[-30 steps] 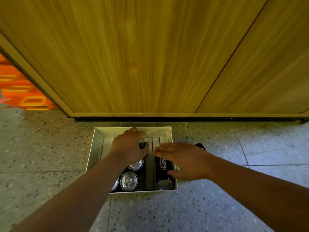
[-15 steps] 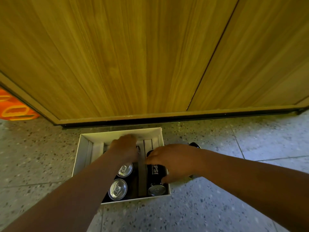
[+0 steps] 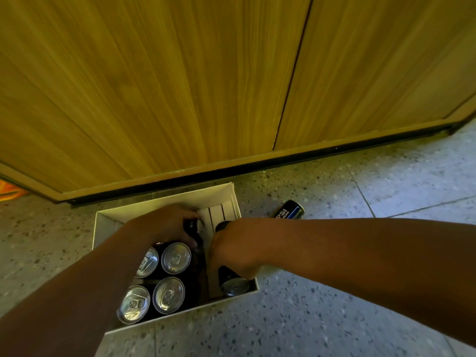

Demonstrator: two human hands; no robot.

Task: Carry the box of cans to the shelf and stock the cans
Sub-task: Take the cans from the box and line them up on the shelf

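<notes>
White cardboard box sits on speckled terrazzo floor, close before wooden cabinet doors. Four upright black cans with silver tops cluster in box's near-left part. Left hand wrapped around lying black can near box middle. Right hand closed over another black can lying along box's right wall. One loose black-and-blue can lies on floor just right of box.

Your view has swung left and closer, so the box now sits lower left and four upright can tops show instead of three. Your left hand has closed round a can deeper in the box, while your right hand has curled tighter over the lying can.
</notes>
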